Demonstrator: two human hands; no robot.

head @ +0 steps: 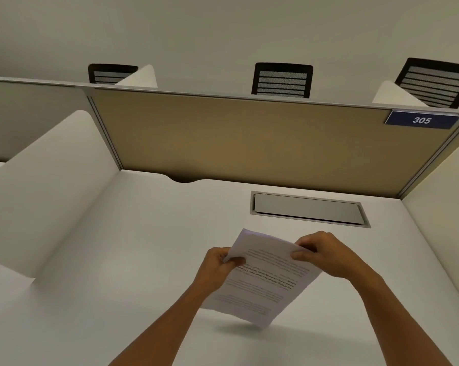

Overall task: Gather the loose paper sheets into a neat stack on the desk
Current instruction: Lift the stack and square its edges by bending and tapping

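A bundle of printed paper sheets (pixel 262 283) hangs above the white desk (pixel 143 247), tilted, with its text upside down to me and its lower corner just over the desk surface. My left hand (pixel 217 268) pinches the bundle's left edge near the top. My right hand (pixel 326 254) grips the top right corner, thumb on the printed face. The sheets lie together with edges roughly aligned; how many there are I cannot tell.
A grey cable flap (pixel 307 210) is set into the desk behind the paper. A tan partition (pixel 249 143) with a blue "305" plate (pixel 422 120) closes the back. White side dividers (pixel 51 186) flank the desk. Black chairs (pixel 282 80) stand beyond.
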